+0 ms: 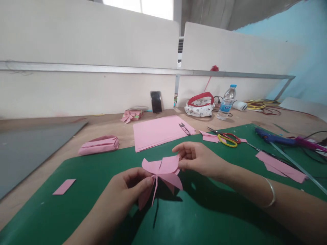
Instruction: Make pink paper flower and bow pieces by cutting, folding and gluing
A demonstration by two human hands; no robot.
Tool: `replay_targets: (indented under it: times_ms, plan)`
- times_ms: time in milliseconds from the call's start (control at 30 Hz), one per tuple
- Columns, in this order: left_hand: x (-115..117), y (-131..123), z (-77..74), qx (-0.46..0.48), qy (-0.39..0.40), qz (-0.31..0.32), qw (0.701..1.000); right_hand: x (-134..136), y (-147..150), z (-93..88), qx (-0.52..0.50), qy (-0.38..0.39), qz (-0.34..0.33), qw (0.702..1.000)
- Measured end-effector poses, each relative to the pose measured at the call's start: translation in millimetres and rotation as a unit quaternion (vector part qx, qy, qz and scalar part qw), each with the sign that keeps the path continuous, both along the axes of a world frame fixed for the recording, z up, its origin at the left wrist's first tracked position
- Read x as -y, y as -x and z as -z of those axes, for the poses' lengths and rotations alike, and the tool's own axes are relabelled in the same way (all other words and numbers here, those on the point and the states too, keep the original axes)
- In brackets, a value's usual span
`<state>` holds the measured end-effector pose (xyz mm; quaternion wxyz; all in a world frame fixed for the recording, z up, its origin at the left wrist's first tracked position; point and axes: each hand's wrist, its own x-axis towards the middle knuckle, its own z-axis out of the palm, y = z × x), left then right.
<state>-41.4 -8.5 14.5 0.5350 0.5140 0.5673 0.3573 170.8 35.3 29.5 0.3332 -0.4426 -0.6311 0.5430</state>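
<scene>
A pink paper flower (160,170) with several curved petals is held above the green cutting mat (87,211). My left hand (127,190) pinches it near its centre on the left side, thumb on top. My right hand (195,158) has its thumb and index finger closed on the edge of the upper right petal, the other fingers loosely curled. A thin dark strip, perhaps a stem or a shadow, shows below the flower. One small pink paper piece (64,186) lies on the mat at the left.
Pink sheets (155,132) carry small snips (184,129). Scissors (227,139), a glue gun (276,137) and pink strips (281,166) lie right. Behind are a phone (156,101), a pouch (200,106) and a bottle (226,103). A folded pink bundle (99,145) lies left.
</scene>
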Motion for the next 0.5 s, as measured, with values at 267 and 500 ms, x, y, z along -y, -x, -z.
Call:
replay_targets:
  times_ms: [267,500]
  plan:
    - [-3.7,5.7,-16.0,0.004,0.027,-0.011,1.0,-6.9,-2.8,1.2,0.07,0.004,0.002,0.998]
    - [-9.9,14.1,-16.3,0.174,0.123,-0.087,0.973,-16.1,-5.7,7.6,0.104,-0.005,0.015,0.994]
